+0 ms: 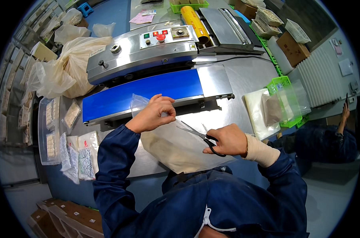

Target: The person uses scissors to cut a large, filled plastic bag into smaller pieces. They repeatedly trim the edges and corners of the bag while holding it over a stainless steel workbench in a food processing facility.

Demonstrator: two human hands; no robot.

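Note:
A pair of scissors [203, 137] with black handles is in my right hand [229, 139], its blades slightly parted and pointing left. My left hand [156, 114] pinches the edge of a translucent plastic bag [180, 145] between thumb and fingers. Pale contents fill the bag's lower part, which lies on the steel table's front edge against my body. The scissor tips are close to the bag, just right of my left hand; whether they touch it I cannot tell. Behind my left hand runs the blue belt [144, 92] of a Brother band sealer [144, 53].
Left stand a clear plastic bin [43, 148] of packed pieces, printed pouches [84, 160] and a large tied bag [75, 65]. On the right lie flat plastic bags [257, 113] beside a green basket [278, 81]. A yellow film roll [194, 25] rests behind. Another person [325, 142] is at far right.

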